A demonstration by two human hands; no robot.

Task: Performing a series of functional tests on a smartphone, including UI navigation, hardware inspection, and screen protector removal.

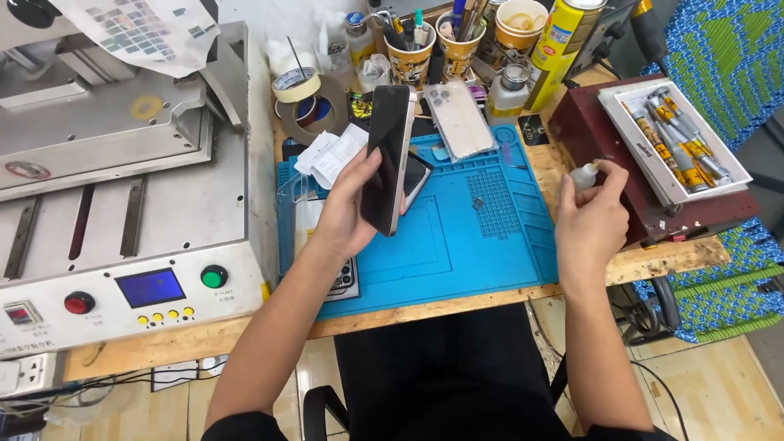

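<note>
Tabletop point(490, 304) of bare wood carries a grey machine point(122, 204) on the left, and beside it a blue work mat point(457, 245). Above the mat, the left hand point(347, 208) holds a dark phone point(385, 159) upright, fingers wrapped round its edges. Off the mat's right edge, the right hand point(590, 224) has its fingers pinching a small white dropper bottle point(583, 175).

Both forearms are bare from elbow to wrist, with no watch, ring or glove on the left hand point(347, 208) or the right hand point(590, 220). Dark sleeves show at the elbows, and black trousers cover the lap.
</note>
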